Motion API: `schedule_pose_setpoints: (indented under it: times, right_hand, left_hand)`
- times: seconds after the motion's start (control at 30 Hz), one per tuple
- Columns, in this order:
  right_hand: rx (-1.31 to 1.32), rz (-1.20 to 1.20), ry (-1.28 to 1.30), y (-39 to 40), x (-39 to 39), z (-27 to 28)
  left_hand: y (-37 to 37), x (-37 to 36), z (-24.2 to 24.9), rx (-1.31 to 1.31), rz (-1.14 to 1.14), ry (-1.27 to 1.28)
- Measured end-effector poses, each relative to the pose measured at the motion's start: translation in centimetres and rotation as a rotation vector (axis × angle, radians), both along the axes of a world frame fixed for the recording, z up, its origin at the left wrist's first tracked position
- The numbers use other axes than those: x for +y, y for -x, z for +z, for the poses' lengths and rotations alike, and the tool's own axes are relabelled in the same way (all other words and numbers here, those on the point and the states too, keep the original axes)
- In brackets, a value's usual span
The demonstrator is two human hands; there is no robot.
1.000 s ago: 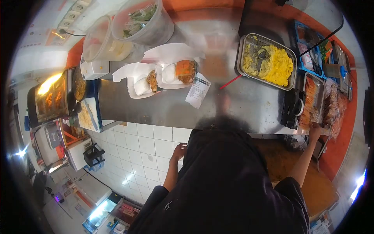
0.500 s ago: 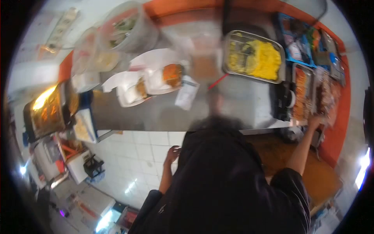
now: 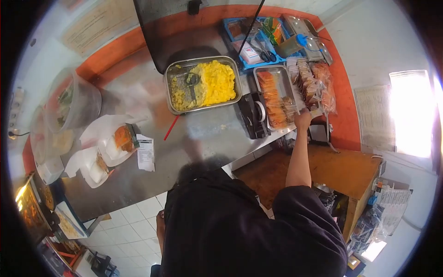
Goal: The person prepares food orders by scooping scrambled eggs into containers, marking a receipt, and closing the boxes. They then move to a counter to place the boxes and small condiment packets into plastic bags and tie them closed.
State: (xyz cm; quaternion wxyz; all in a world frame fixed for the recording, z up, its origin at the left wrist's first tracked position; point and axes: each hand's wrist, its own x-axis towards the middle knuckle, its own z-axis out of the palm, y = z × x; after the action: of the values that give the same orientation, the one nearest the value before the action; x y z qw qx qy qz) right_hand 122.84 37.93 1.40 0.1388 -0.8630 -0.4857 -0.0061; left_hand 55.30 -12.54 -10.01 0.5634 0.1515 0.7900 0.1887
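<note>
My right hand point(image 3: 303, 119) reaches to the counter's right end, beside plastic bags of flat brown items point(image 3: 305, 83) and a metal tray of orange packets point(image 3: 271, 94). Its fingers are bent at a small pale piece point(image 3: 315, 113), and whether they grip it is hard to tell. Low by my body, my left hand point(image 3: 160, 219) hangs mostly hidden by dark clothing, its fingers unclear. On the steel counter point(image 3: 184, 150) a metal tray point(image 3: 172, 109) holds yellow food point(image 3: 216, 83) and a dark-handled scoop point(image 3: 192, 79).
Two lined open boxes with food point(image 3: 114, 157) and a paper slip point(image 3: 146, 154) lie left. Large clear tubs point(image 3: 78, 104) stand behind them. A blue basket point(image 3: 277, 57) sits at the back right, a black tape dispenser point(image 3: 251, 117) nearer. A wooden surface point(image 3: 341, 168) is below right.
The view has swung to the right, so the counter items appear further left. My right hand is still beside the bags; my left hand is now more hidden by my clothing.
</note>
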Motion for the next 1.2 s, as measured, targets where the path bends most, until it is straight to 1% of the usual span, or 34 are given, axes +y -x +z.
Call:
schedule_pose_setpoints:
  times: [0.07,0.17,0.23,0.33,0.37,0.47,0.57,0.67,0.7,0.77,0.8,0.83,0.87,0.9,0.93,1.0,1.1,1.13,1.17,1.2]
  right_hand:
    - [-0.088,0.203,-0.105,1.8,0.4,2.0]
    - [-0.098,0.322,0.047,0.0,2.4,1.3]
    - [-0.091,0.376,0.087,-1.2,3.3,1.3]
    - [-0.036,0.527,0.132,-3.1,4.2,1.7]
    - [-0.01,0.588,0.147,-3.8,4.4,1.7]
    - [0.221,0.497,0.244,-4.6,5.0,2.5]
    - [0.31,0.271,0.082,-6.2,6.2,-0.4]
    - [0.015,0.253,0.17,-5.3,7.0,-0.9]
    - [0.051,0.185,0.205,-4.9,7.3,-1.1]
    - [0.117,0.145,0.201,-5.1,8.3,-2.3]
    - [0.03,0.123,0.08,-4.3,8.0,-2.9]
    - [-0.046,0.107,-0.031,-6.6,9.1,-7.4]
    - [-0.129,0.172,-0.057,-6.8,9.3,-7.8]
    - [0.04,0.138,-0.108,-5.8,9.4,-5.9]
    - [0.162,0.134,-0.074,-1.7,8.1,0.6]
    - [0.33,0.212,-0.135,0.7,7.6,5.0]
    - [0.259,0.381,-0.019,4.9,7.0,11.5]
    - [0.169,0.461,-0.017,5.9,6.6,13.5]
    - [0.088,0.553,-0.003,7.6,6.0,14.8]
    - [0.023,0.675,0.021,11.9,5.1,17.6]
  left_hand:
    - [0.3,-0.3,-0.7,-0.004,0.011,0.011]
    - [0.7,-0.7,-1.7,-0.025,0.037,0.036]
    - [0.6,-1.0,-2.1,-0.033,0.048,0.048]
    - [-1.5,2.0,3.0,0.004,0.011,0.037]
    - [-1.7,1.8,2.7,0.019,0.01,-0.028]
    - [-2.3,0.1,1.4,0.057,0.016,-0.186]
    - [-2.8,0.2,0.0,0.056,-0.002,-0.18]
    - [-2.9,1.2,-1.0,0.054,-0.049,-0.136]
    - [-2.9,1.7,-1.4,0.06,-0.065,-0.132]
    - [-2.8,2.7,-2.4,0.072,-0.101,-0.119]
    - [-2.7,3.5,-3.2,0.08,-0.124,-0.112]
    - [-2.6,5.1,-4.2,0.079,-0.152,-0.108]
    - [-2.7,6.6,-5.2,0.079,-0.175,-0.104]
    - [-3.0,8.4,-6.0,0.075,-0.203,-0.098]
    - [-2.9,9.5,-6.7,0.078,-0.228,-0.091]
    - [-2.7,10.9,-7.6,0.092,-0.266,-0.077]
    - [-1.7,11.3,-9.1,0.089,-0.301,-0.077]
    - [-1.2,10.7,-9.9,0.087,-0.316,-0.082]
    - [-0.3,9.4,-10.6,0.095,-0.334,-0.093]
    - [1.1,7.0,-11.8,0.115,-0.388,-0.114]
